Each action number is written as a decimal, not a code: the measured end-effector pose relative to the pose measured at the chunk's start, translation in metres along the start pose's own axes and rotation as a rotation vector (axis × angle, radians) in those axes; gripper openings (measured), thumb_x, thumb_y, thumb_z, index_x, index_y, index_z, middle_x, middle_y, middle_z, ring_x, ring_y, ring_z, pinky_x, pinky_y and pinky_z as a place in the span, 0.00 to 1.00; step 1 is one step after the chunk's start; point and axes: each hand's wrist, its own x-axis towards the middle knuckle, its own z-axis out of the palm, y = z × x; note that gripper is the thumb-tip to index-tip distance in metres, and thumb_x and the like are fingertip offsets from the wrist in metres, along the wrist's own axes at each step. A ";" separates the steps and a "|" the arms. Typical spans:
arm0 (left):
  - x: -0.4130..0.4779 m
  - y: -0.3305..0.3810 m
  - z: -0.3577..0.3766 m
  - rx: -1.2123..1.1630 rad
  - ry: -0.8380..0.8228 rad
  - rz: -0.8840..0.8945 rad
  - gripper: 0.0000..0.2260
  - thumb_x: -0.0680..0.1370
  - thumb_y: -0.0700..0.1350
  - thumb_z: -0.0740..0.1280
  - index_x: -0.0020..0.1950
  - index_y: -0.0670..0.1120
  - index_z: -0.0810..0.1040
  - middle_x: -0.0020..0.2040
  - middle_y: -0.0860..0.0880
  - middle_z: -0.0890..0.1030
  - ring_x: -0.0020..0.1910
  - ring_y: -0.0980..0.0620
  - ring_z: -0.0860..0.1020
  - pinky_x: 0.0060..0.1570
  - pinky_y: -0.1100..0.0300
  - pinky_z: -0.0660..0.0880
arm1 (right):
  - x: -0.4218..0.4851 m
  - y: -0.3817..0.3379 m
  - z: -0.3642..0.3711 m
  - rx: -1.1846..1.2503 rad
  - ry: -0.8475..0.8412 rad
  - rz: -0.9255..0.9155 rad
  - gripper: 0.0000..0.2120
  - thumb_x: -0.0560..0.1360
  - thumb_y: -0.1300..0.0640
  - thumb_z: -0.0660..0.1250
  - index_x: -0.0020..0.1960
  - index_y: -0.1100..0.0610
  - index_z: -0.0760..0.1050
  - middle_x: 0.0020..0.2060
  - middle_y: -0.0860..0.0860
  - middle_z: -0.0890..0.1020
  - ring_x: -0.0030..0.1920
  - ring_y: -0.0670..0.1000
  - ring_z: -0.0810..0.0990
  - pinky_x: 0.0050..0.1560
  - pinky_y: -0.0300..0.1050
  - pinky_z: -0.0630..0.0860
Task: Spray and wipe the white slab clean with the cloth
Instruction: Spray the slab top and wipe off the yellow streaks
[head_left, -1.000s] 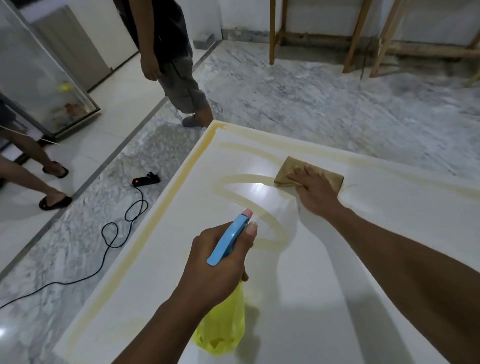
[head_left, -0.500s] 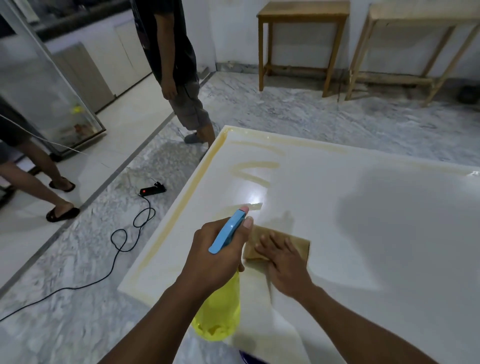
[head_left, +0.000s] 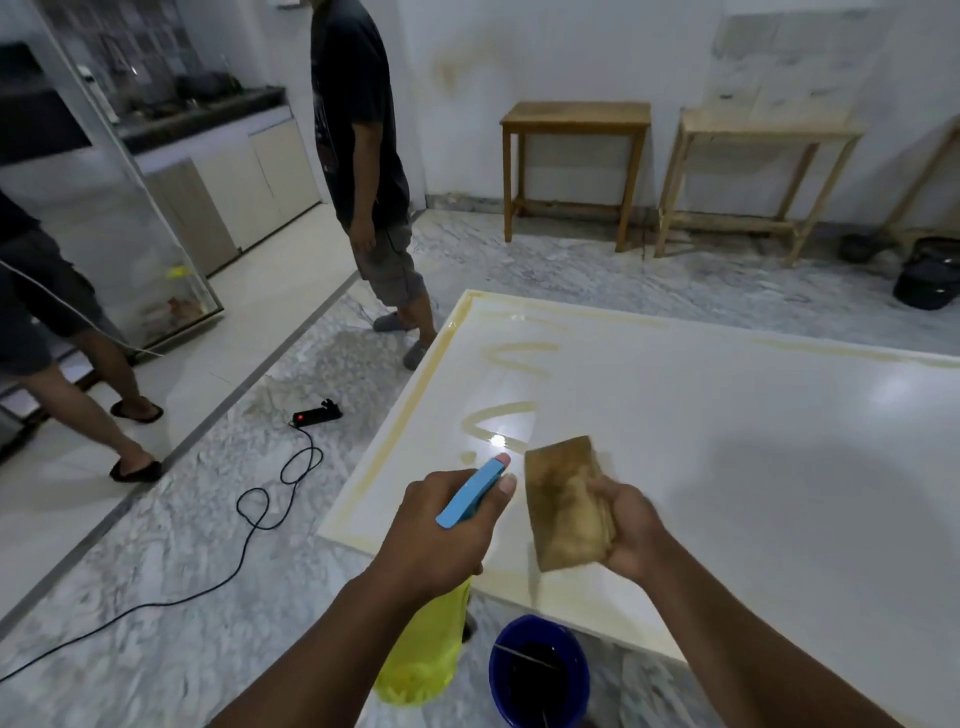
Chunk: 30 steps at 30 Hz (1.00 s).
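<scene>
The left hand (head_left: 441, 525) is curled tight around the neck of a see-through yellow plastic spray bottle (head_left: 426, 649). The bottle's flat blue trigger top (head_left: 470, 491) sticks out above the knuckles and has a small pink tip. The thumb lies along its side. The round yellow body hangs below the wrist, out past the near edge of the slab.

The right hand (head_left: 628, 525) grips a folded brown cloth (head_left: 563, 499). The cloth looks soft, stained and a bit blurry. It is a thick rectangle held up over the near left part of the big, flat, shiny white slab (head_left: 727, 441). I cannot tell if it touches the slab.

The slab is smooth and glossy, with a bright spot of light near the cloth. Yellow-brown streaks run along its left and far edges. More curved streaks sit near the left side.

A round blue plastic bucket (head_left: 540, 670) stands on the grey marbled stone floor (head_left: 156, 571), just below the slab's near edge. A thin black cord (head_left: 260, 519) curls across the floor from a black power strip (head_left: 314, 415) with a red light.

A person in a dark shirt and grey shorts (head_left: 363, 171) stands by the slab's far left corner. Two plain wooden tables (head_left: 574, 117) stand against the white wall.
</scene>
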 end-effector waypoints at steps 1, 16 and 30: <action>0.005 0.002 0.002 0.057 -0.020 0.022 0.07 0.83 0.61 0.67 0.47 0.66 0.81 0.44 0.34 0.84 0.36 0.37 0.84 0.33 0.52 0.84 | -0.001 -0.012 -0.001 0.127 -0.052 0.017 0.19 0.79 0.57 0.62 0.66 0.64 0.76 0.60 0.64 0.82 0.57 0.64 0.82 0.57 0.59 0.80; 0.068 0.018 0.045 0.583 -0.249 0.060 0.25 0.84 0.63 0.63 0.30 0.54 0.66 0.28 0.53 0.69 0.28 0.50 0.69 0.32 0.60 0.61 | 0.001 -0.061 -0.012 0.191 -0.201 0.089 0.23 0.81 0.50 0.56 0.70 0.61 0.74 0.66 0.63 0.78 0.65 0.66 0.77 0.67 0.65 0.71; 0.086 0.006 0.040 0.643 -0.198 -0.035 0.25 0.83 0.66 0.61 0.33 0.52 0.68 0.32 0.52 0.73 0.31 0.49 0.72 0.32 0.60 0.64 | 0.017 -0.072 -0.024 0.086 -0.095 0.074 0.20 0.80 0.55 0.58 0.68 0.62 0.75 0.64 0.65 0.79 0.65 0.67 0.77 0.70 0.65 0.68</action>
